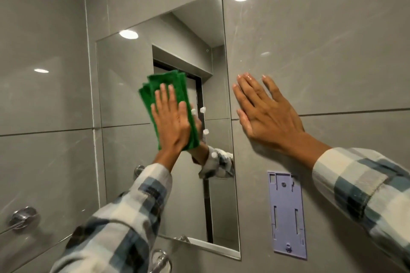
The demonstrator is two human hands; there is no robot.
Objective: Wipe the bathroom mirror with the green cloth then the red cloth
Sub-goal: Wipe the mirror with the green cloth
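Observation:
A frameless rectangular mirror (124, 77) hangs on the grey tiled wall. My left hand (172, 122) lies flat on a folded green cloth (165, 82) and presses it against the middle of the glass. A few white foam blobs (202, 109) sit on the mirror just right of the cloth. My right hand (266, 113) rests flat with fingers spread on the wall tile right of the mirror and holds nothing. No red cloth is in view.
A pale purple plastic wall bracket (286, 215) is fixed below my right hand. Chrome fittings sit at the lower left: a rail mount (24, 217) and a ring holder (160, 260) under the mirror. Ceiling lights reflect in the tiles.

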